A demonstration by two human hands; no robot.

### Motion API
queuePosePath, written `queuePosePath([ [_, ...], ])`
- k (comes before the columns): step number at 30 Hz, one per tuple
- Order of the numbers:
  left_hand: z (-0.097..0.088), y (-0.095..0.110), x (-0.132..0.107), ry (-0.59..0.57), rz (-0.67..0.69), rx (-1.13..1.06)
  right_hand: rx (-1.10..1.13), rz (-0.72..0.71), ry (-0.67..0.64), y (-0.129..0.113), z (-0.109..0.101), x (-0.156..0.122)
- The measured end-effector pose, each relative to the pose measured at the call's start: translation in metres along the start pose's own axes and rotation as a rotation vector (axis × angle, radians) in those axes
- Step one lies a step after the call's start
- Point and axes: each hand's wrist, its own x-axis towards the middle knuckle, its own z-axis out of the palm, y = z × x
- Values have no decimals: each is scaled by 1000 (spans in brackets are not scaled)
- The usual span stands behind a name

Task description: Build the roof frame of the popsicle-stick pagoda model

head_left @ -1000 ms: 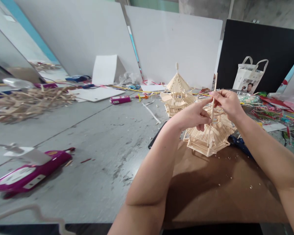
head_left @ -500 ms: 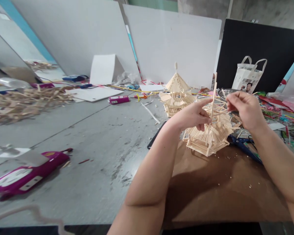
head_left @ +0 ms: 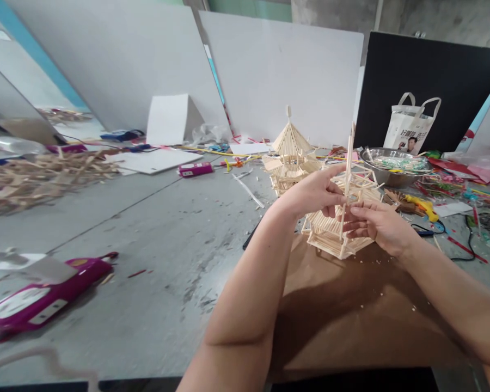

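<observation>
A small pavilion model of pale wooden sticks (head_left: pixel 322 245) stands on brown paper, with an open stick frame above its slatted roof. My left hand (head_left: pixel 316 193) is closed on a thin upright wooden stick (head_left: pixel 348 163) at the model's front, its index finger reaching forward. From the other side, my right hand (head_left: pixel 378 224) meets the same stick, thumb and index finger pinched at it and the lower fingers loosely bent. Both hands partly cover the model. Behind it stands a second stick pavilion (head_left: pixel 289 142) with a pointed roof and finial.
A metal bowl (head_left: pixel 394 177) of wrapped items and a yellow glue gun (head_left: pixel 422 207) lie to the right. Purple power strips (head_left: pixel 44 296) and a heap of wooden sticks (head_left: pixel 36 177) are at left. A white tote bag (head_left: pixel 408 128) stands before a black board (head_left: pixel 436 71).
My right hand has come down and left from beside the upper frame to the upright stick. My left hand keeps its hold. The view has shifted slightly.
</observation>
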Motion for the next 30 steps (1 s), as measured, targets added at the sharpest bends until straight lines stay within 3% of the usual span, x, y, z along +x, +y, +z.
queuePosePath([
  [4,0,1,0,-14,23,-31,-27,-5,-26,1,1,2],
  [14,2,3,0,14,11,-49,-170,-26,75,-9,10,8],
  [30,1,1,2,21,21,-20,-175,-71,44,-4,4,12],
])
